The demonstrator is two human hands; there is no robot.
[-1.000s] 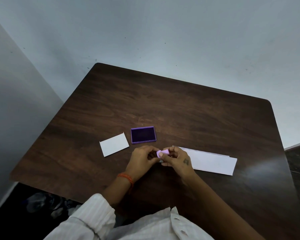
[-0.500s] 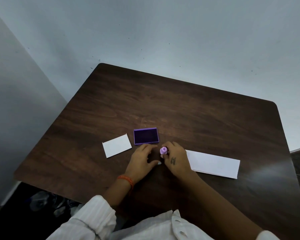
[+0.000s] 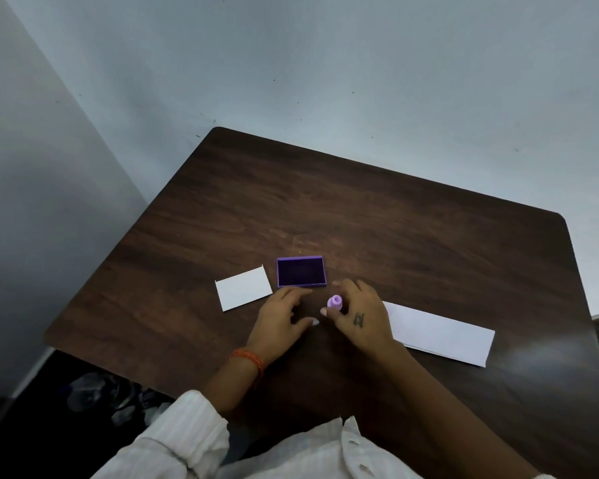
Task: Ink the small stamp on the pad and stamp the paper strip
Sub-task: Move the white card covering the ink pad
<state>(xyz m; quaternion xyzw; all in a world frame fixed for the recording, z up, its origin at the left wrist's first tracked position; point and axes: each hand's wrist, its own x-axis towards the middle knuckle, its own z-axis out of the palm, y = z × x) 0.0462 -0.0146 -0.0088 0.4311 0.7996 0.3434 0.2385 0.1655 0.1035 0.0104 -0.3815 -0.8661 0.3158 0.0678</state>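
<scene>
Two hands, one stamp, one ink pad and two pieces of paper lie on one dark wooden table [image 3: 377, 209].

Container: one purple ink pad [image 3: 301, 271], rectangular, lid off, its shallow tray filled by a dark violet inking surface. It sits flat near the table's middle, with nothing resting on the ink.

Stamp: one small lilac stamp [image 3: 335, 302], standing roughly upright with its round top facing the camera. It sits just in front of and to the right of the pad, apart from it, and left of the paper strip. Whether its base touches the table cannot be told.

Paper: one long white paper strip [image 3: 440, 335], lying flat to the right, its left end hidden behind the right hand. One smaller white card [image 3: 243, 288], lying flat just left of the pad, not touching it.

Hands: the right hand [image 3: 358, 314] has its fingers curled around the stamp, thumb and fingertips pinching its sides; a small dark mark shows on the back of the hand. The left hand [image 3: 281, 318] rests beside it with fingers loosely spread and gripping nothing, its fingertips close to the pad's front edge. One orange thread band [image 3: 248, 357] circles the left wrist.
</scene>
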